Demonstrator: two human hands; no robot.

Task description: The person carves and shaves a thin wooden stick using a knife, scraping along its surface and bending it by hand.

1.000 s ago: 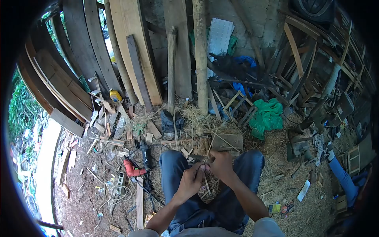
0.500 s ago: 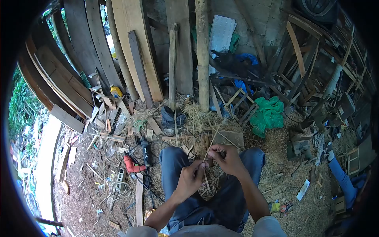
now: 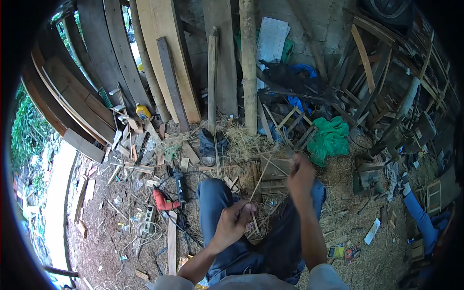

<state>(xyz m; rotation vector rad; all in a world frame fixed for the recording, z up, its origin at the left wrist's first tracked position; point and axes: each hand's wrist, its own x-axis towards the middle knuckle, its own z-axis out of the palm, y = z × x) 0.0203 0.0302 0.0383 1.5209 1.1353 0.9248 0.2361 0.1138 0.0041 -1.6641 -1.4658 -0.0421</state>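
Note:
My left hand (image 3: 233, 220) is closed in a pinch around a thin wooden strip (image 3: 261, 178), which slants up and to the right in front of my knees. The strip's lower part comes out below my fingers. My right hand (image 3: 301, 175) is raised apart from the strip, above my right knee, with its fingers curled. Motion blur hides what those fingers hold, if anything. On the ground beyond the strip lie a hammer (image 3: 254, 176) and a flat wooden block (image 3: 278, 169).
A red power drill (image 3: 163, 200), a dark angle grinder (image 3: 180, 186) and a power strip (image 3: 149, 216) with tangled cords lie on my left. Planks (image 3: 164, 58) lean on the wall ahead. A green plastic bag (image 3: 327, 141) rests at the right. Shavings and offcuts cover the floor.
My right hand has left the strip and moved up and to the right. My left hand stays near the same place, still pinching the strip.

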